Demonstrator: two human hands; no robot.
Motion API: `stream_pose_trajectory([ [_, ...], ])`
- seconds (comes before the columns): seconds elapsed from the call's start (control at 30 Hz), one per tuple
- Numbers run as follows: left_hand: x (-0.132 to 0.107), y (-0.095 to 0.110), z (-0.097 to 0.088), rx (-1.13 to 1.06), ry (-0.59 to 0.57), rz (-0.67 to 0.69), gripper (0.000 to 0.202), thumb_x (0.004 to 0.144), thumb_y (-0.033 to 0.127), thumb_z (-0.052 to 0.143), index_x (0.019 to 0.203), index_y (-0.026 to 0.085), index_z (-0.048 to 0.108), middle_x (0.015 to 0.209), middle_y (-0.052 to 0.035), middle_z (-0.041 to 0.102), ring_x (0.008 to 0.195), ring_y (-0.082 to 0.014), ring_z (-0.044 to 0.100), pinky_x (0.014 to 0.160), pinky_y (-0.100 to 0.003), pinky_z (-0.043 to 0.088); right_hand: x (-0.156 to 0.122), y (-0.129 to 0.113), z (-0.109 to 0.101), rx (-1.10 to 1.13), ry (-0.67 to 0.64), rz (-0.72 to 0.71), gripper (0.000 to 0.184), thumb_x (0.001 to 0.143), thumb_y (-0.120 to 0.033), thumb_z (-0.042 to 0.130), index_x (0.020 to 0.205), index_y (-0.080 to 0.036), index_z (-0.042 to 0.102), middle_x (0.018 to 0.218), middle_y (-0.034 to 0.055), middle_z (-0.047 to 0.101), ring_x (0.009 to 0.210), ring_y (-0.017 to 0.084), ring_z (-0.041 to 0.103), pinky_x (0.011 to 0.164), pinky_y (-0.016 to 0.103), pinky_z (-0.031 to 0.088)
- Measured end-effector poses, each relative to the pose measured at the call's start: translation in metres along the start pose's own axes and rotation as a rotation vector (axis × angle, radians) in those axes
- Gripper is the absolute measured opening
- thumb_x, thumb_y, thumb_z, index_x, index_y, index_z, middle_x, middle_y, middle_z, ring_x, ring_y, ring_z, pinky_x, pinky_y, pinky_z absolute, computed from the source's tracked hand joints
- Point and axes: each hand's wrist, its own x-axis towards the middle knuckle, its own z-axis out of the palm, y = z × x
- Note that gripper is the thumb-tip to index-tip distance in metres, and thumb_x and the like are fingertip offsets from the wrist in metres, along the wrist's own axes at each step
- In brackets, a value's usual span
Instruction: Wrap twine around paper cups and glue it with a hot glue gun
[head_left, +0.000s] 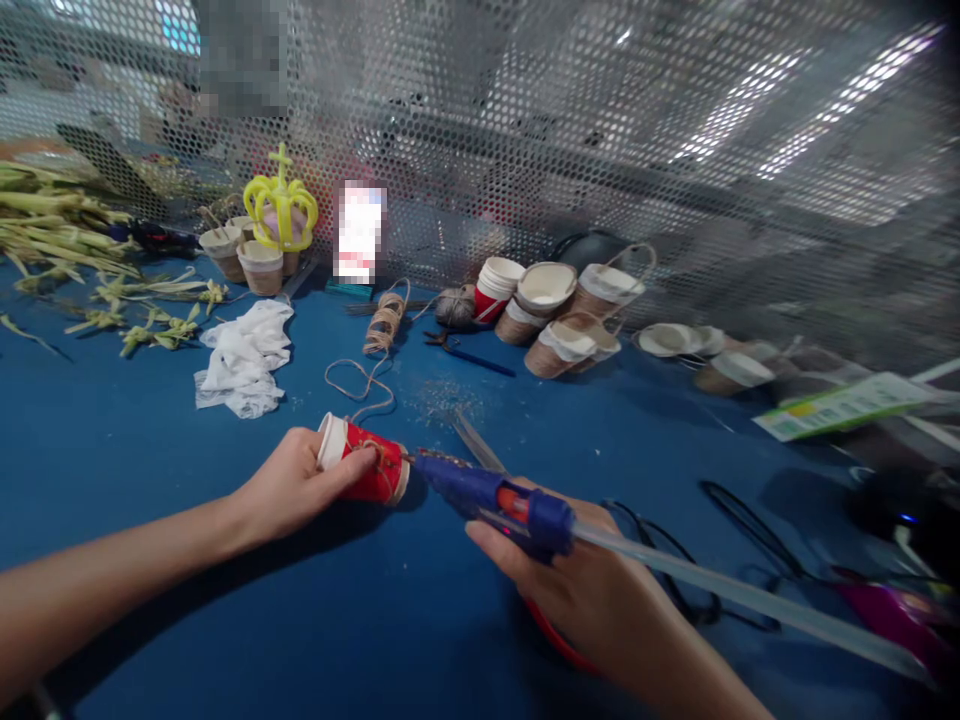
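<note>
My left hand [307, 475] is closed around a red paper cup [384, 472] with a white rim, tilted on its side. Twine lies against the cup's side, and a loose strand runs from it back to a twine bundle [386, 322]. In my right hand [570, 580] is a blue hot glue gun [491, 500], its nozzle at the base edge of the cup. A long clear glue stick [735, 592] sticks out of the gun's rear. Scissors [480, 442] with red handles lie partly hidden under the gun and my right hand.
Twine-wrapped cups [562, 345] and stacked paper cups [496, 285] stand along the perforated metal screen [450, 130]. White crumpled cloth [247, 350], pliers [472, 352] and dried plant pieces [161, 325] lie on the blue table [345, 610]. A black cable [750, 530] is at right; a phone [358, 235] stands behind.
</note>
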Motion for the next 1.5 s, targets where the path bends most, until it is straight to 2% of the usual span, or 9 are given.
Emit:
stream_pose_trajectory([
  [0.13, -0.001, 0.001, 0.0, 0.007, -0.014, 0.029, 0.035, 0.079, 0.04, 0.046, 0.072, 0.011, 0.064, 0.06, 0.0002, 0.054, 0.052, -0.0089, 0.039, 0.045, -0.018, 0.032, 0.0, 0.001, 0.0, -0.014, 0.003, -0.023, 0.019, 0.081, -0.036, 0.049, 0.069, -0.022, 0.052, 0.062, -0.0009, 0.06, 0.054, 0.014, 0.056, 0.055, 0.026, 0.043],
  [0.3, -0.002, 0.003, 0.0, 0.051, -0.009, 0.053, 0.035, 0.08, 0.039, 0.045, 0.071, 0.01, 0.063, 0.055, 0.0016, 0.048, 0.051, -0.0086, 0.035, 0.044, -0.018, 0.03, 0.003, 0.001, 0.0, -0.023, 0.014, -0.07, 0.021, 0.082, -0.035, 0.048, 0.067, -0.021, 0.051, 0.062, -0.0004, 0.059, 0.055, 0.015, 0.056, 0.057, 0.027, 0.043],
  [0.47, -0.002, 0.003, 0.001, 0.088, -0.019, 0.085, 0.036, 0.081, 0.038, 0.044, 0.07, 0.009, 0.063, 0.056, 0.0014, 0.046, 0.051, -0.0085, 0.034, 0.044, -0.018, 0.031, -0.001, 0.004, 0.0, -0.011, -0.027, -0.02, 0.02, 0.081, -0.036, 0.048, 0.068, -0.021, 0.053, 0.062, -0.0011, 0.06, 0.054, 0.013, 0.055, 0.055, 0.026, 0.043],
  [0.67, -0.002, -0.002, 0.0, 0.211, 0.004, 0.154, 0.039, 0.081, 0.038, 0.042, 0.064, 0.009, 0.062, 0.05, 0.0032, 0.037, 0.047, -0.0082, 0.028, 0.04, -0.019, 0.026, 0.008, 0.001, 0.0, -0.091, 0.035, -0.045, 0.018, 0.08, -0.036, 0.048, 0.071, -0.023, 0.056, 0.067, 0.0027, 0.062, 0.061, 0.018, 0.058, 0.06, 0.029, 0.045],
  [1.0, -0.003, -0.002, 0.0, 0.226, 0.014, 0.175, 0.04, 0.081, 0.037, 0.042, 0.058, 0.01, 0.059, 0.048, 0.0045, 0.033, 0.046, -0.0075, 0.026, 0.04, -0.019, 0.024, 0.008, 0.001, 0.001, -0.051, 0.013, -0.049, 0.018, 0.082, -0.035, 0.047, 0.069, -0.024, 0.052, 0.067, 0.0026, 0.062, 0.061, 0.018, 0.058, 0.06, 0.031, 0.046],
  [1.1, -0.001, -0.001, 0.0, 0.173, -0.004, 0.149, 0.038, 0.081, 0.038, 0.043, 0.064, 0.009, 0.061, 0.05, 0.0034, 0.039, 0.047, -0.0079, 0.03, 0.042, -0.019, 0.028, 0.008, 0.0, 0.001, -0.051, -0.004, -0.047, 0.015, 0.082, -0.034, 0.047, 0.072, -0.024, 0.054, 0.069, 0.0032, 0.063, 0.065, 0.019, 0.059, 0.062, 0.031, 0.046],
  [1.2, 0.001, -0.001, 0.0, 0.075, -0.019, 0.069, 0.037, 0.081, 0.04, 0.044, 0.071, 0.01, 0.063, 0.056, 0.0014, 0.048, 0.051, -0.0087, 0.037, 0.046, -0.019, 0.032, 0.003, 0.0, 0.0, -0.025, -0.021, -0.021, 0.017, 0.081, -0.036, 0.048, 0.071, -0.023, 0.054, 0.064, 0.0014, 0.061, 0.058, 0.017, 0.058, 0.057, 0.028, 0.046],
  [1.37, 0.002, -0.001, -0.002, -0.024, -0.004, -0.018, 0.035, 0.078, 0.041, 0.049, 0.07, 0.011, 0.064, 0.055, 0.001, 0.054, 0.049, -0.0085, 0.039, 0.045, -0.018, 0.031, -0.006, -0.004, -0.001, 0.004, 0.041, -0.038, 0.017, 0.08, -0.036, 0.049, 0.076, -0.021, 0.056, 0.07, 0.0023, 0.064, 0.061, 0.016, 0.06, 0.058, 0.026, 0.047],
  [1.5, 0.002, 0.002, -0.002, -0.088, 0.002, -0.058, 0.035, 0.076, 0.042, 0.051, 0.065, 0.011, 0.064, 0.056, -0.0006, 0.059, 0.047, -0.0089, 0.043, 0.045, -0.019, 0.034, -0.01, -0.006, 0.0, 0.019, 0.037, -0.054, 0.011, 0.08, -0.032, 0.05, 0.076, -0.022, 0.054, 0.07, 0.002, 0.063, 0.063, 0.016, 0.06, 0.057, 0.026, 0.047],
])
